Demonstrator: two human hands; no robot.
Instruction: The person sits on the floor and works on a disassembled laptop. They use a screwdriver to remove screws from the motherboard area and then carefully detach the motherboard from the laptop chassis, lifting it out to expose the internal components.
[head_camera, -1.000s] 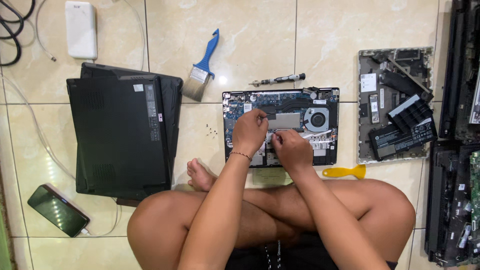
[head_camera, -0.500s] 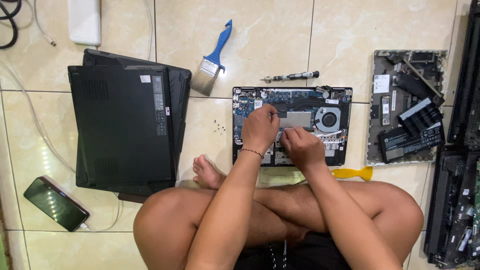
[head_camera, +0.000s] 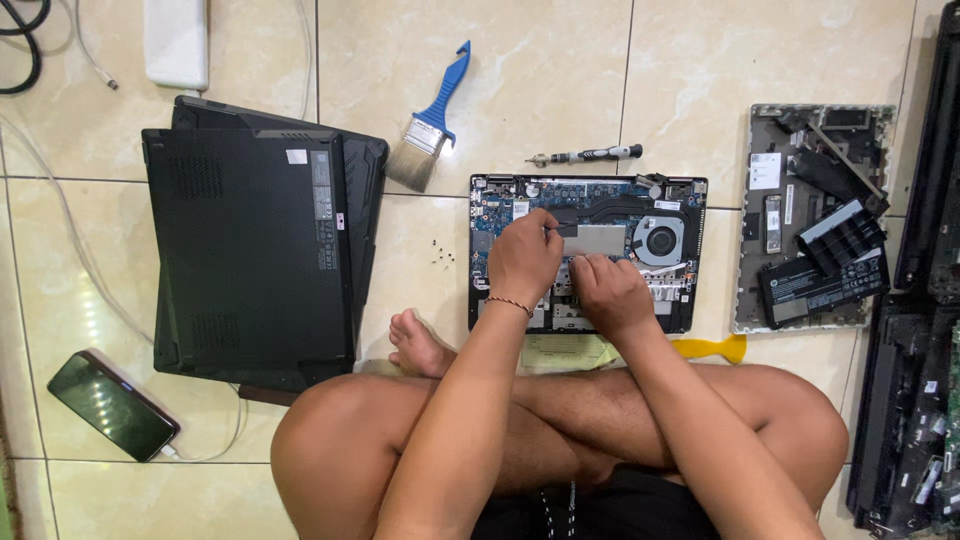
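On a tiled floor, a person sits cross-legged before an opened laptop, its circuit board and round cooling fan exposed. The left hand rests on the board with fingers curled, pinching a slim dark tool whose kind cannot be told. The right hand presses just beside it, fingers bent over the lower edge; whether it grips anything cannot be told. A small screwdriver and a blue-handled brush lie beyond, loose screws to the left.
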